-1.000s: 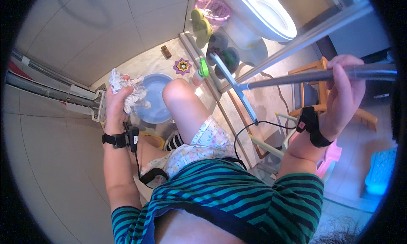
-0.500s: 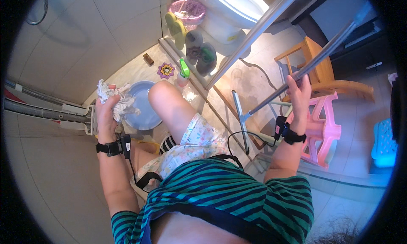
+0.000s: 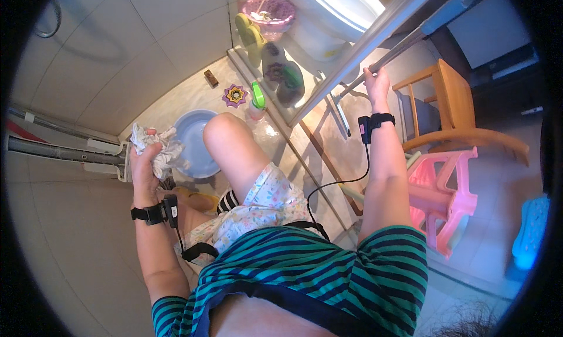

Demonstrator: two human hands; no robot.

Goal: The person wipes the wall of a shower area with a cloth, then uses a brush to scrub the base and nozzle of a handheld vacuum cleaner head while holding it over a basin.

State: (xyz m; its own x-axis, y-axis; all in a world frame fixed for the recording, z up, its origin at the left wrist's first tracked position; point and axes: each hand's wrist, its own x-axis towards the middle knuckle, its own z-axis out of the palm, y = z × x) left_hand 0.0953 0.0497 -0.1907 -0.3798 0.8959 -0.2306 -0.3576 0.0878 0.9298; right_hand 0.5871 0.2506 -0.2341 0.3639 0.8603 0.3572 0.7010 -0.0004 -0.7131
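So, far left there's a grey bar [image 3: 58, 152] along the wall, and right by its end the left hand [image 3: 142, 167] has a bunched white cloth [image 3: 164, 152], thumb pressed over it and fingers curled in. The cloth hangs toward the blue basin [image 3: 196, 140] and overlaps its edge from up here (can't tell if they actually touch). The basin sits on the floor beside the knee. Past it there's a little brown block [image 3: 211, 78], a flower-shaped mat [image 3: 235, 95], and green slippers [image 3: 251, 39] beyond the floor ledge, then a bottle [image 3: 257, 96] with a green top, a pink basket [image 3: 275, 25], dark slippers [image 3: 281, 73] and the toilet [image 3: 316, 38].

Over on the right, the squeegee [image 3: 399, 48] slants out past the metal-edged glass, blade end down low. The right hand [image 3: 377, 85] is wrapped round its pole, partway up from the blade. Can't tell if the blade meets the floor. Beyond are a wooden chair [image 3: 457, 96], a pink stool [image 3: 437, 199] and a blue basket [image 3: 532, 231].

Progress-wise, I'd say it's midway: both items are in hand, neither one set down. Whether any surface has been wiped, I honestly can't tell.
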